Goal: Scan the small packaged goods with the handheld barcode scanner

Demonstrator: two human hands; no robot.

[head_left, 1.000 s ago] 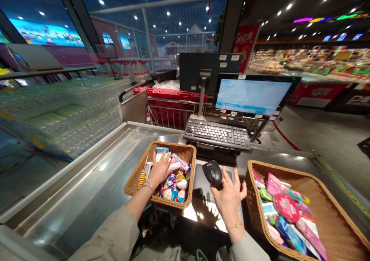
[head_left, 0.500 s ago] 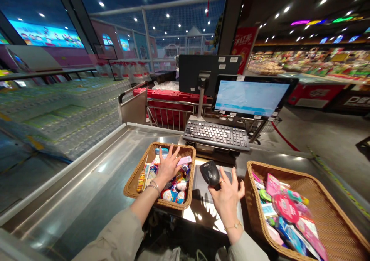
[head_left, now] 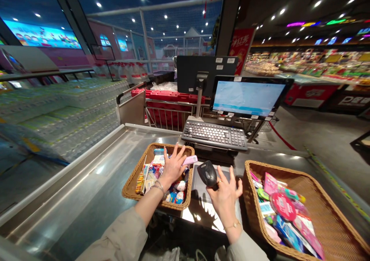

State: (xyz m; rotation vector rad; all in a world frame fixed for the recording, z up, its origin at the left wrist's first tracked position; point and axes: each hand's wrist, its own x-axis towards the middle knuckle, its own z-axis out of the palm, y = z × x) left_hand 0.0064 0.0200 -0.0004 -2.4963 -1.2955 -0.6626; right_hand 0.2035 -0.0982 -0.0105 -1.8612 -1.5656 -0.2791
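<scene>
Your left hand point(head_left: 174, 165) has slid rightward and slightly upward across the basket point(head_left: 126, 191) at lower centre, and the pink packet point(head_left: 190, 160) has come with it, so its end now juts past the right rim. Your wrist now hides part of the blue packets point(head_left: 175, 197) near the bottom edge. Your right hand point(head_left: 226, 193) and the scanner point(head_left: 207, 173) have drifted slightly left. The whole view has shifted, carrying the lit screen point(head_left: 247, 97) leftward.
</scene>
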